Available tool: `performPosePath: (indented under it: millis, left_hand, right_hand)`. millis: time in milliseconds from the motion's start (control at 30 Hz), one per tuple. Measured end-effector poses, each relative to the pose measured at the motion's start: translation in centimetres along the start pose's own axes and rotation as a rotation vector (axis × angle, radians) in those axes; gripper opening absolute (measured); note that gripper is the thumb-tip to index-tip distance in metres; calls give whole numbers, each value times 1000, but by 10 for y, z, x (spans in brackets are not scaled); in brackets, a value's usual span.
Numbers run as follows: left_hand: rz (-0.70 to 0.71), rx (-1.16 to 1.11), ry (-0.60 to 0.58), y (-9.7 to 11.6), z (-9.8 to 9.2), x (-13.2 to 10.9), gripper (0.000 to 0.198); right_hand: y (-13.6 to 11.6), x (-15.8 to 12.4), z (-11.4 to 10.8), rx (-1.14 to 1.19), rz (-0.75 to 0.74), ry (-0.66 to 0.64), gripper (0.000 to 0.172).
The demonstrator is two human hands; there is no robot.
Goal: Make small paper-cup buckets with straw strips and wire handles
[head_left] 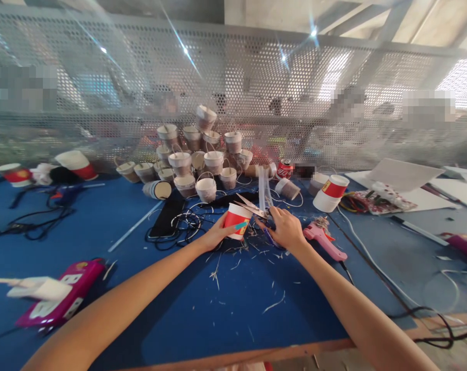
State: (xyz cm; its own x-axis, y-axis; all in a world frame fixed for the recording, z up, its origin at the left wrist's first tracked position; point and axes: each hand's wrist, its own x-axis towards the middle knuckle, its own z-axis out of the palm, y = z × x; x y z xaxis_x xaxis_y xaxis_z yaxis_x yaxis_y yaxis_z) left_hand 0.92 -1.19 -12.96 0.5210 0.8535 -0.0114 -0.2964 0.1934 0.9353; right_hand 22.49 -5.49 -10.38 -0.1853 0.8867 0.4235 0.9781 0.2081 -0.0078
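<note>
A red and white paper cup (237, 220) is gripped in my left hand (217, 233), upright above the middle of the table. My right hand (283, 226) is closed around the handles of a pair of scissors (252, 207). The scissor blades are spread apart at the cup's rim, one reaching over its top. Whether they are cutting into the paper I cannot tell. Right of my right hand lies a pink glue gun (324, 239). Clear glue sticks (263, 188) lie just beyond the scissors.
Small bucket-like cups (180, 164) are piled at the back. A black phone (167, 219) and tangled cables lie left of centre, a purple power strip (63, 293) nearer left. Stacked paper cups (331, 193) stand right. Scraps litter the blue table (226, 319) before a perforated metal panel (133, 93).
</note>
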Motion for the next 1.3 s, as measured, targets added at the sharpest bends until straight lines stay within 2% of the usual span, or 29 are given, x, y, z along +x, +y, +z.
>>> performPosePath:
  millis: [467, 767, 1300]
  left_hand:
    - [7, -8, 11, 1, -2, 1, 68]
    - [19, 54, 5, 4, 4, -2, 66]
    - [-22, 54, -33, 2, 2, -1, 71]
  right_hand:
    - [8, 0, -1, -64, -51, 80, 58]
    - [9, 0, 6, 50, -47, 19, 53]
    - [6, 2, 1, 22, -41, -49, 50]
